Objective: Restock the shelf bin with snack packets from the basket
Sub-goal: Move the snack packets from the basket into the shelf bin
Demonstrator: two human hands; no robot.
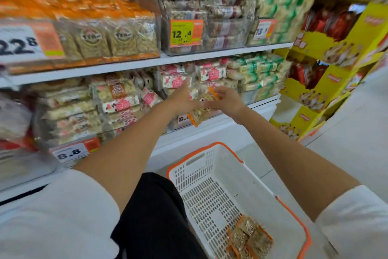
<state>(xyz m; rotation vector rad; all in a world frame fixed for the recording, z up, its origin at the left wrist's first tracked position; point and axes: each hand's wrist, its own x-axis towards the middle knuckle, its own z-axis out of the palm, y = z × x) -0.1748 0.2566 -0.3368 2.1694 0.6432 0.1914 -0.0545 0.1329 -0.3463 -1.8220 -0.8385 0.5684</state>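
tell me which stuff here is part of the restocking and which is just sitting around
Part of the job:
snack packet pinched by the right hand, left hand beside it; basket; spare packets in it; upper bin of matching orange-edged packets.

Just there:
yellow display stand; green packets; pink packets; price tags.

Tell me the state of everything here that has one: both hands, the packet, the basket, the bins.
held packet: tilted, in the air before the lower shelf.
left hand: fingers straight, touching the held packet.
right hand: pinching the held packet's upper end.
basket: on the floor, nearly empty.
basket packets: small heap in the near corner.
orange-packet bin: full.
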